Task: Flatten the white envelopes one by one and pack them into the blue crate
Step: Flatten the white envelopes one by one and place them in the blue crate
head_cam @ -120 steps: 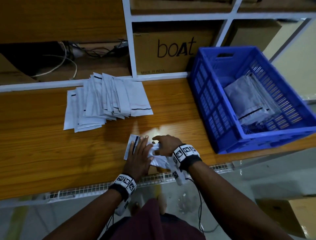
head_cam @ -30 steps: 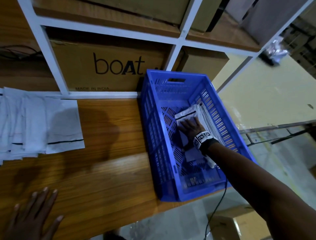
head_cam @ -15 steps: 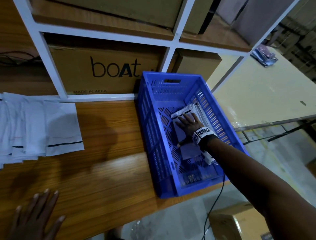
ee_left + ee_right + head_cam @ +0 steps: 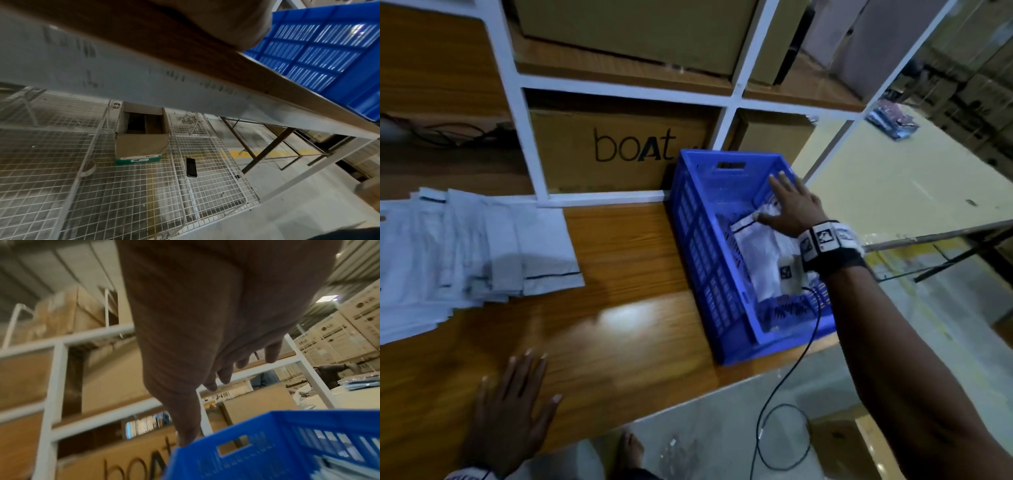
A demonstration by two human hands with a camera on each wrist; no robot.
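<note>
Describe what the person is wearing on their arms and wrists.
Both arms are bare, no sleeves in view. The right hand has a black wristband carrying white blocks with black square markers, and a thin black cable hangs from it. By the left hand, only a white edge of a similar band shows.

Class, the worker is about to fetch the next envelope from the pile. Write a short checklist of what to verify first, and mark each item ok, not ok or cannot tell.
1. Right hand holds nothing, fingers spread above the crate: ok.
2. Packed envelopes lie inside the crate: ok.
3. Packed envelopes fully flat: cannot tell.
4. Left hand free, flat on the table: ok.
5. Pile of envelopes waits on the table: ok.
6. Cable clear of the crate: not ok, it drapes over the near rim.
</note>
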